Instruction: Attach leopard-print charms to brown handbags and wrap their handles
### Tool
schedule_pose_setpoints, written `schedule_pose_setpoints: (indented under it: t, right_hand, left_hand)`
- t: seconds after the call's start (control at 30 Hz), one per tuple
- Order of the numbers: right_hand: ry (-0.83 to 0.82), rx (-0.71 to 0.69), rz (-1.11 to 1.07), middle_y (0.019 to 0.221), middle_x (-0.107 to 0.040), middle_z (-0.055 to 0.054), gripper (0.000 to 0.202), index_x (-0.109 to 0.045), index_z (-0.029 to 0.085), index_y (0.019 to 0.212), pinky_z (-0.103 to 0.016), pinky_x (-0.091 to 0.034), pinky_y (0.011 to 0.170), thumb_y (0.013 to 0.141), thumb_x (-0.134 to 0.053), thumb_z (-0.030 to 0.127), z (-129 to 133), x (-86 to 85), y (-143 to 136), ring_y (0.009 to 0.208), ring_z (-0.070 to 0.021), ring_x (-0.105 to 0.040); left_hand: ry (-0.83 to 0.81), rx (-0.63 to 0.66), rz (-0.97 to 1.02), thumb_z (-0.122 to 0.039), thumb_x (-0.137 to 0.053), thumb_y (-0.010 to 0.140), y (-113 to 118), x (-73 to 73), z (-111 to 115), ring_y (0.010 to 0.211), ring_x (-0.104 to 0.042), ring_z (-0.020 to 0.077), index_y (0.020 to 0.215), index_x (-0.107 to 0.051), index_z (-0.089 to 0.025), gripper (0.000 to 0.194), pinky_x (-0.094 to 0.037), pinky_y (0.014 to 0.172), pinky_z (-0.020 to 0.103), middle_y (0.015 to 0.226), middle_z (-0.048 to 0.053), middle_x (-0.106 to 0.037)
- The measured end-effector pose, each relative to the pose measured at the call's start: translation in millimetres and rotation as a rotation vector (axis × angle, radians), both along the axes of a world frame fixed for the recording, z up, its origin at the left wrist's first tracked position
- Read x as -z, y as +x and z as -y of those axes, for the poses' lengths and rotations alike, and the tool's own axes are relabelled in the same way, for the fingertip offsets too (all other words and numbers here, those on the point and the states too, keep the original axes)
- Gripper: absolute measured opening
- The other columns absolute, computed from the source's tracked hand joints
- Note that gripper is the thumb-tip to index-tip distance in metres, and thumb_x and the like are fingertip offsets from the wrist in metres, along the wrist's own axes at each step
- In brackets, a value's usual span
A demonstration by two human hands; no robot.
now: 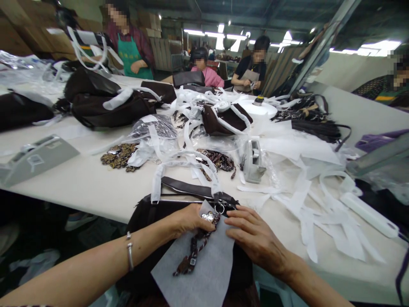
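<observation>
Pinching braided charm [194,249] in left hand [188,218], against white sheet [211,273] over dark bag [140,215] beneath both hands. Laying right hand [255,238], fingers extended, just beside left (cannot tell whether gripping; thumb hidden). Beyond right hand, on surface [105,187]: tape dispenser [258,172].

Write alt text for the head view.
The left hand holds a braided charm over white paper on a dark handbag, the right hand at the paper's edge. Dark bags and white strips clutter the table, with people behind.
</observation>
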State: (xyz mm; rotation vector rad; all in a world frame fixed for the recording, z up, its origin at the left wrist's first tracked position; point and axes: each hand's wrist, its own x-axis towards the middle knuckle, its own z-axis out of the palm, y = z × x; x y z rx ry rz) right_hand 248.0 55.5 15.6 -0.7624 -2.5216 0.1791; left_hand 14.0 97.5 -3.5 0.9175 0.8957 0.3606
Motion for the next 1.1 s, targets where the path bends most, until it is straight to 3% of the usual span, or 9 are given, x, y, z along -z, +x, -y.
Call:
schedule_pose_setpoints:
  t: [0.13,0.27,0.4,0.47,0.57,0.63,0.8,0.93,1.1]
  right_hand:
    - [-0.117,-0.118,-0.051,0.091,-0.071,-0.002,0.015,-0.065,0.022,0.097,-0.039,-0.044,0.088,0.089,-0.057,0.013,-23.0,-6.6,-25.5,0.091,-0.0178,-0.06]
    - [-0.291,-0.135,-0.032,0.098,-0.068,-0.003,0.006,-0.067,0.022,0.09,-0.036,-0.044,0.089,0.084,-0.068,0.024,-49.3,-8.8,-46.8,0.097,-0.0188,-0.058]
    - [-0.49,0.022,-0.063,0.125,-0.06,-0.011,0.068,-0.059,0.02,0.122,-0.038,-0.042,0.099,0.061,-0.087,0.031,-68.2,-6.6,-50.1,0.116,-0.0248,-0.054]
    - [-0.594,0.053,-0.035,0.125,-0.062,-0.009,0.079,-0.057,0.022,0.128,-0.039,-0.041,0.1,0.056,-0.089,0.036,-74.4,-3.8,-48.3,0.115,-0.0269,-0.055]
    - [-0.825,0.038,-0.02,0.094,-0.072,-0.002,0.047,-0.072,0.022,0.102,-0.032,-0.048,0.083,0.062,-0.084,0.042,-80.1,2.5,-45.9,0.09,-0.023,-0.064]
    - [-0.976,0.027,-0.057,0.075,-0.069,0.002,0.029,-0.074,0.019,0.082,-0.026,-0.047,0.069,0.066,-0.08,0.042,-81.2,7.5,-45.3,0.073,-0.0178,-0.062]
    - [-1.025,0.147,-0.216,0.063,-0.058,0.004,0.021,-0.068,0.016,0.066,-0.022,-0.039,0.059,0.065,-0.08,0.034,-78.1,16.5,-47.9,0.062,-0.0118,-0.052]
    - [-1.06,0.204,-0.276,0.066,-0.057,0.004,0.02,-0.068,0.016,0.069,-0.022,-0.038,0.06,0.064,-0.079,0.031,-74.4,19.5,-49.3,0.065,-0.0119,-0.05]
    - [-1.095,0.214,-0.32,0.071,-0.06,0.003,0.024,-0.07,0.016,0.075,-0.023,-0.04,0.064,0.065,-0.08,0.035,-74.1,16.3,-46.1,0.068,-0.0126,-0.052]
  left_hand:
    - [0.216,0.118,-0.114,-0.022,-0.072,0.062,1.0,-0.9,-3.1,0.061,-0.046,0.0104,0.076,-0.065,-0.014,0.018,-0.035,0.059,0.022,0.066,-0.005,-0.056]
    - [0.52,0.257,-0.281,-0.027,-0.062,0.073,-5.6,-4.1,-6.0,0.063,-0.047,0.0121,0.071,-0.064,-0.014,0.012,-0.035,0.058,0.022,0.065,-0.004,-0.056]
    - [0.69,0.304,-0.249,-0.024,-0.057,0.079,-10.5,-9.9,-2.0,0.071,-0.056,0.0158,0.085,-0.065,-0.017,0.013,-0.042,0.064,0.023,0.08,-0.001,-0.065]
    - [0.821,0.264,-0.289,-0.02,-0.053,0.082,-10.8,-13.6,1.5,0.08,-0.06,0.0186,0.088,-0.064,-0.018,0.013,-0.044,0.073,0.026,0.089,0.002,-0.067]
    - [0.965,0.158,-0.405,-0.017,-0.052,0.084,-13.3,-21.8,6.2,0.092,-0.061,0.0216,0.103,-0.059,-0.02,0.02,-0.045,0.084,0.031,0.103,0.005,-0.066]
    - [0.985,0.107,-0.465,-0.017,-0.052,0.085,-17.8,-29.8,9.1,0.095,-0.061,0.0215,0.11,-0.054,-0.021,0.025,-0.045,0.087,0.033,0.106,0.006,-0.065]
    - [1.041,0.041,-0.695,-0.037,-0.063,0.084,-27.2,-43.5,19.9,0.103,-0.06,0.0248,0.112,-0.051,-0.023,0.034,-0.046,0.091,0.039,0.117,0.007,-0.061]
    - [1.223,0.116,-0.895,-0.039,-0.077,0.073,-21.8,-27.9,29.4,0.123,-0.049,0.0335,0.117,-0.054,-0.02,0.054,-0.038,0.103,0.049,0.134,0.013,-0.054]
    - [1.316,0.056,-0.934,-0.017,-0.058,0.088,-12.5,-9.4,28.0,0.12,-0.051,0.0272,0.113,-0.057,-0.022,0.026,-0.038,0.104,0.045,0.131,0.008,-0.057]
